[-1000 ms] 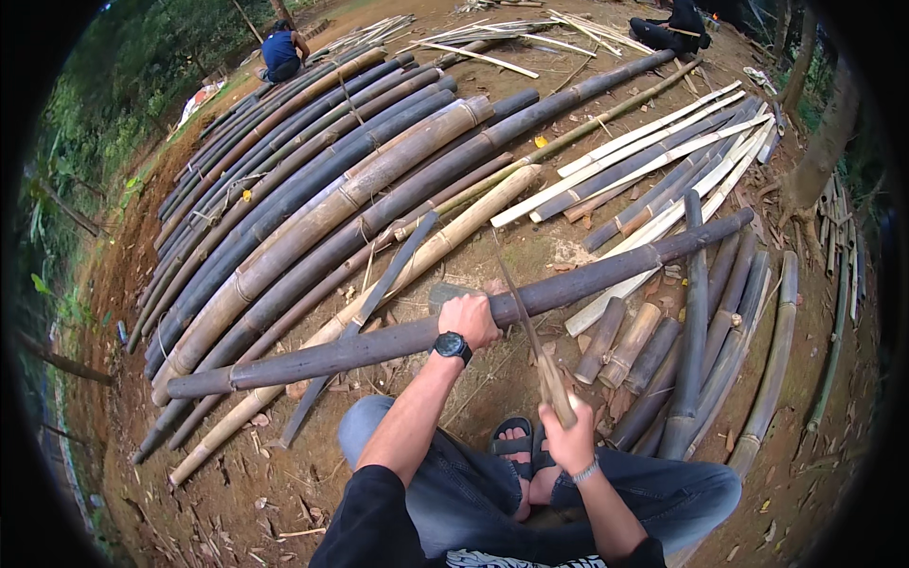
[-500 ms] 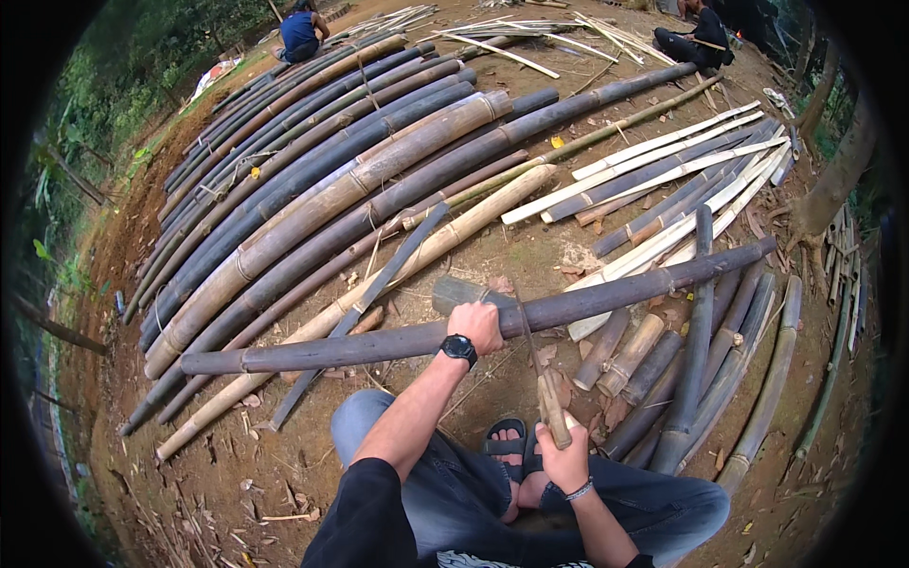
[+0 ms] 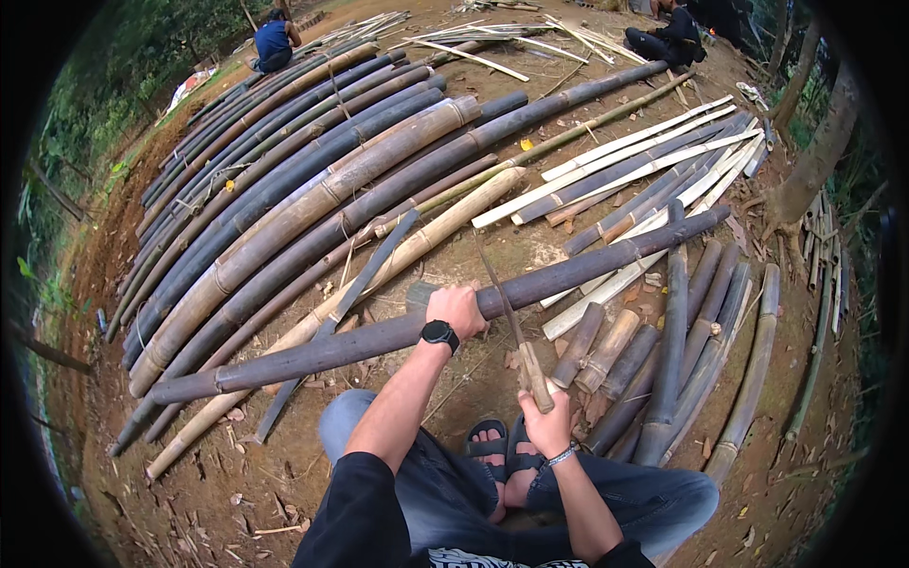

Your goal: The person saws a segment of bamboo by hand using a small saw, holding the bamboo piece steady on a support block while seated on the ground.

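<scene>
A long dark bamboo pole (image 3: 303, 358) lies slantwise in front of my knees. My left hand (image 3: 456, 312) is closed over its middle, with a black watch on that wrist. In my right hand (image 3: 547, 426) is the wooden handle of a hand saw (image 3: 532, 371), fingers wrapped round it. The thin saw blade crosses the pole just right of my left hand, its far tip past the pole. Beyond my left hand, a short greenish bamboo piece (image 3: 418, 295) is partly hidden. Under the pole's right part stands a dark bamboo length (image 3: 674, 322).
Rows of bamboo poles (image 3: 312, 194) fill the left side. Split pale strips (image 3: 625, 156) and short cut pieces (image 3: 609, 350) lie to the right. My sandalled feet (image 3: 488, 450) are below the saw. Two people (image 3: 275, 45) (image 3: 668, 38) sit far off. A tree trunk (image 3: 816, 156) stands at right.
My right hand has pushed the saw away from me, so more blade shows beyond the pole. The pole's right end sits higher and its left end lower. The whole view has shifted slightly.
</scene>
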The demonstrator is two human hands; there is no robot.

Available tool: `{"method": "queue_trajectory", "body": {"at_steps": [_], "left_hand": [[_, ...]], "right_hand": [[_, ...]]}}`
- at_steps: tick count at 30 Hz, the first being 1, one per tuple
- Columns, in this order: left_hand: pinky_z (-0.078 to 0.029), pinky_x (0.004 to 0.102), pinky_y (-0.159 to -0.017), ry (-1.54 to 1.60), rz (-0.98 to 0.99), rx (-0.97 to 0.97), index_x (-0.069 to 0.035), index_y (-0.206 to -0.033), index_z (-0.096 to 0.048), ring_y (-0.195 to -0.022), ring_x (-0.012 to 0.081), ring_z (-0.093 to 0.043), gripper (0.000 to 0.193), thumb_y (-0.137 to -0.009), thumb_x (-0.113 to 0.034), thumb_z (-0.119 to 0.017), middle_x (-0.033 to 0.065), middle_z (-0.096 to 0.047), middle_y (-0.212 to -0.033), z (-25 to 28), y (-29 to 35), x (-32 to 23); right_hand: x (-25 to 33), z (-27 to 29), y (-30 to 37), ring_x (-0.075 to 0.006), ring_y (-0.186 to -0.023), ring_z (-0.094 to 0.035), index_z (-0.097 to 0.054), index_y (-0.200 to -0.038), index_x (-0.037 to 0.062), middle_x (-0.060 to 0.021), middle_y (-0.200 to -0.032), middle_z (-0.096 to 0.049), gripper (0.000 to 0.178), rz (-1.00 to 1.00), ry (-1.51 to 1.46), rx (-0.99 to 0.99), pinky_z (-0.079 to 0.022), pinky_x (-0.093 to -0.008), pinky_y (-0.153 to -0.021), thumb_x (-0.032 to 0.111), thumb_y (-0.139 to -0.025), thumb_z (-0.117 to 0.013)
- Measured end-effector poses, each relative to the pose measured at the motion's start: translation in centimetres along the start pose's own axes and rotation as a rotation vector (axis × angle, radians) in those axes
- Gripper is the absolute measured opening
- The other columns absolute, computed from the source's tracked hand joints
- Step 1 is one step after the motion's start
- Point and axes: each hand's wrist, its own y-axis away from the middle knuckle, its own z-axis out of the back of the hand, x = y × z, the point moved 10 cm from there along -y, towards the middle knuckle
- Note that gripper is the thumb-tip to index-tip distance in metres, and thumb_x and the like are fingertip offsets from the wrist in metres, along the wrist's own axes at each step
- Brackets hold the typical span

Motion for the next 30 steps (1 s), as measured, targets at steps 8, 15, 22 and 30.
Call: {"method": "queue_trajectory", "body": {"at_steps": [8, 15, 22, 30], "left_hand": [[-0.061, 0.0417, -0.078, -0.054, 0.065, 0.110, -0.004, -0.085, -0.078, -0.086, 0.0340, -0.075, 0.048, -0.064, -0.047, -0.083, 0.0212, -0.075, -0.091, -2.8, 0.3, 3.0], [-0.060, 0.0427, -0.079, -0.038, 0.131, 0.028, -0.002, -0.086, -0.077, -0.085, 0.0350, -0.074, 0.052, -0.063, -0.048, -0.083, 0.0228, -0.075, -0.091, -1.4, -0.7, 4.2], [-0.059, 0.0425, -0.082, -0.033, 0.235, 0.051, -0.001, -0.090, -0.077, -0.089, 0.0355, -0.074, 0.056, -0.063, -0.050, -0.085, 0.0227, -0.075, -0.094, -3.5, -0.8, 6.6], [-0.059, 0.0433, -0.082, -0.017, 0.277, 0.094, -0.003, -0.094, -0.078, -0.091, 0.0360, -0.074, 0.059, -0.062, -0.051, -0.085, 0.0222, -0.075, -0.096, -5.7, -0.7, 8.9]], "right_hand": [[-0.2, -1.4, -0.6, -0.0240, -0.059, -0.063, -0.065, -0.092, -0.0026, -0.0157, -0.063, -0.061, 0.020, 0.001, 0.027, 0.109, -0.048, -0.0409, -0.059, 0.017, -0.088, -0.067], [-0.1, -2.9, -1.8, -0.0372, -0.063, -0.066, -0.065, -0.091, 0.0000, -0.0205, -0.066, -0.063, 0.024, -0.044, 0.053, 0.060, -0.049, -0.0450, -0.059, 0.024, -0.087, -0.069], [-1.5, -4.2, -3.7, -0.0369, -0.066, -0.066, -0.069, -0.105, -0.0012, -0.0210, -0.069, -0.065, 0.030, -0.011, 0.038, 0.131, -0.051, -0.0428, -0.063, 0.023, -0.087, -0.068], [-3.5, -5.0, -4.8, -0.0414, -0.076, -0.069, -0.068, -0.100, -0.0005, -0.0246, -0.078, -0.069, 0.037, 0.070, 0.079, 0.111, -0.054, -0.0448, -0.069, 0.033, -0.087, -0.073]]}}
